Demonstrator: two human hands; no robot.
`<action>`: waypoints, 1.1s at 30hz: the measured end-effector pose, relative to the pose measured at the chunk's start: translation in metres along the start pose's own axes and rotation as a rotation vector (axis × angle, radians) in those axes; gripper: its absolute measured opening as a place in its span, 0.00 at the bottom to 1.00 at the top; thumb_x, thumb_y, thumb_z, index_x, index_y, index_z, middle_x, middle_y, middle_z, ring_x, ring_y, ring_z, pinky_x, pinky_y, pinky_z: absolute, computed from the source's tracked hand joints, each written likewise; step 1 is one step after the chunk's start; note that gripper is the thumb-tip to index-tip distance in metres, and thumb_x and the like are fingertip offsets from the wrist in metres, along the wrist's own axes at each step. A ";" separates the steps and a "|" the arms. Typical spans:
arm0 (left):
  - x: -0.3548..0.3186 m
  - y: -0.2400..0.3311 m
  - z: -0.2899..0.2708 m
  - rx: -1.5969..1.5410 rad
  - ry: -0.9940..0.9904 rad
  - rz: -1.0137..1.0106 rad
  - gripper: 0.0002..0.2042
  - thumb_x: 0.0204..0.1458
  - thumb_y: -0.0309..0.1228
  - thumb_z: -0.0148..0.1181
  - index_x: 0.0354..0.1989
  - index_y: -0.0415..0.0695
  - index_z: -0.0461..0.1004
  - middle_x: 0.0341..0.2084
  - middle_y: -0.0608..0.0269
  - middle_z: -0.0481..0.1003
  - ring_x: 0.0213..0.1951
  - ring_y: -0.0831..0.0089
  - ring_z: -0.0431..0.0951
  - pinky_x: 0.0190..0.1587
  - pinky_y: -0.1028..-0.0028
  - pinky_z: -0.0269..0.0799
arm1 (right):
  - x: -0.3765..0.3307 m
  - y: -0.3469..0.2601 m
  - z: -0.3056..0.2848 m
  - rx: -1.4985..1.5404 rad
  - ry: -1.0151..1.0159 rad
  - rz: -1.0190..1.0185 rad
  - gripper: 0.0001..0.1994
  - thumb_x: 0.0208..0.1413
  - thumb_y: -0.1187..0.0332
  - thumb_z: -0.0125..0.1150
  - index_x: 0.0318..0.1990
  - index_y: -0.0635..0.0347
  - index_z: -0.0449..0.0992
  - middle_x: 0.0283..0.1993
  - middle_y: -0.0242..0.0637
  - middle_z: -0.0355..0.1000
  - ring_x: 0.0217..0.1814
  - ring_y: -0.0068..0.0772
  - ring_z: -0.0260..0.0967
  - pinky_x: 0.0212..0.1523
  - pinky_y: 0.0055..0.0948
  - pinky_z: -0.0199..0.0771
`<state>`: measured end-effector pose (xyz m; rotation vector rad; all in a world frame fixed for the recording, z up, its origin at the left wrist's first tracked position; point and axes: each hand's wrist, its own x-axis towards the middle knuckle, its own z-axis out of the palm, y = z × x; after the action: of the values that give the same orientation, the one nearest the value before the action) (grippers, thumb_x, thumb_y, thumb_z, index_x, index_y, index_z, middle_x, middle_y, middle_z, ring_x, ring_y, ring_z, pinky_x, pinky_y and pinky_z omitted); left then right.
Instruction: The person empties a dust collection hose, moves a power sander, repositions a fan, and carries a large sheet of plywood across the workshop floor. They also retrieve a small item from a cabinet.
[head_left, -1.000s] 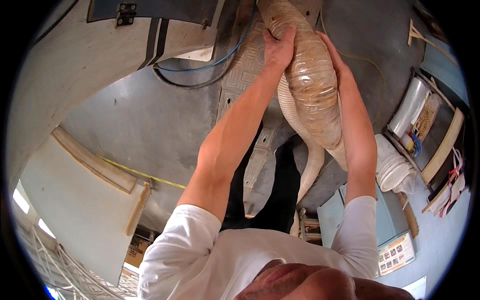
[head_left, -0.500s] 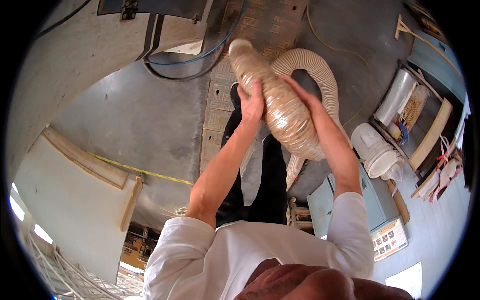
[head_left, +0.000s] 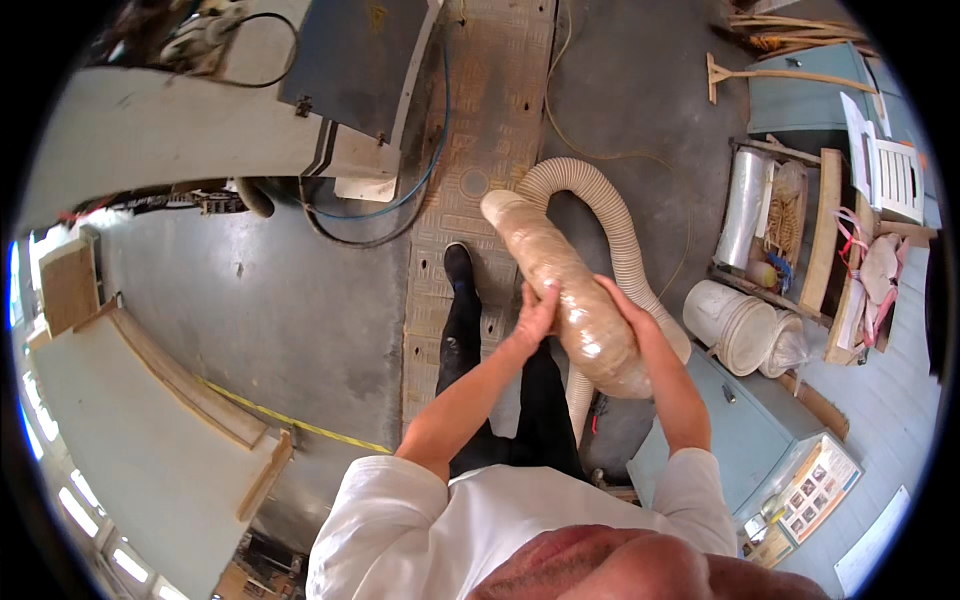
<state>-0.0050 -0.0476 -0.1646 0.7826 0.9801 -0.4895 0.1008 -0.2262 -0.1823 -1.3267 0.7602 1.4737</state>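
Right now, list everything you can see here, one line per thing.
Clear plastic bag packed with sawdust: one, tan, long and sausage-shaped, held in both hands over the floor.
Ribbed hose: one, cream, curving behind the bag.
Floor mat: one, tan, patterned, running along the grey floor.
Machine: one, cream and grey, upper left, with blue and black cables beside it.
Boards: several, pale wood, lower left.
Buckets: two, white, right of the hose.
Cabinet: one, pale blue, lower right.
Black shoe: one, on the mat.
Left hand: fingers pressed on the bag's left side.
Right hand: around the bag's right side.
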 end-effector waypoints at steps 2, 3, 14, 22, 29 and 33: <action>-0.031 -0.011 0.044 0.153 -0.129 -0.041 0.44 0.48 0.56 0.53 0.65 0.47 0.36 0.54 0.50 0.63 0.53 0.58 0.68 0.47 0.60 0.69 | -0.080 -0.002 -0.024 -0.062 0.110 0.000 0.28 0.51 0.43 0.50 0.51 0.54 0.71 0.48 0.35 0.71 0.48 0.28 0.66 0.52 0.27 0.63; -0.038 -0.030 0.060 0.247 -0.198 -0.109 0.41 0.49 0.53 0.53 0.64 0.43 0.40 0.53 0.47 0.63 0.55 0.58 0.66 0.49 0.62 0.69 | -0.096 0.016 -0.058 -0.037 0.102 -0.041 0.28 0.50 0.43 0.51 0.50 0.55 0.71 0.47 0.35 0.71 0.46 0.28 0.66 0.50 0.27 0.64; -0.097 -0.071 0.088 0.906 -0.183 0.491 0.32 0.46 0.50 0.56 0.53 0.37 0.65 0.39 0.50 0.76 0.44 0.59 0.75 0.46 0.68 0.69 | -0.187 0.250 -0.345 -0.320 0.475 -0.251 0.07 0.43 0.70 0.58 0.19 0.61 0.70 0.19 0.36 0.66 0.16 0.30 0.64 0.10 0.31 0.57; -0.202 -0.103 -0.266 1.006 0.885 0.015 0.23 0.48 0.47 0.52 0.34 0.34 0.76 0.35 0.44 0.75 0.43 0.51 0.75 0.45 0.60 0.69 | -0.167 0.193 -0.111 -0.654 0.212 -0.264 0.12 0.46 0.62 0.58 0.27 0.65 0.74 0.22 0.35 0.69 0.20 0.30 0.67 0.19 0.30 0.68; -0.269 -0.207 -0.361 0.350 0.662 -0.238 0.12 0.54 0.43 0.47 0.36 0.50 0.70 0.25 0.61 0.73 0.25 0.64 0.72 0.23 0.67 0.67 | -0.088 0.062 -0.072 -0.902 0.177 -0.408 0.09 0.45 0.67 0.58 0.21 0.64 0.72 0.18 0.33 0.67 0.16 0.27 0.64 0.16 0.27 0.64; -0.225 -0.123 -0.273 0.350 0.629 -0.112 0.12 0.50 0.38 0.59 0.31 0.41 0.74 0.19 0.61 0.72 0.20 0.66 0.73 0.20 0.66 0.67 | -0.096 -0.015 -0.074 -0.775 0.388 -0.371 0.12 0.42 0.64 0.56 0.25 0.67 0.74 0.19 0.42 0.71 0.17 0.32 0.67 0.18 0.31 0.67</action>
<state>-0.3468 0.0911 -0.1007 1.2422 1.5507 -0.5302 0.1346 -0.3125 -0.1031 -2.2441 0.1228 1.2529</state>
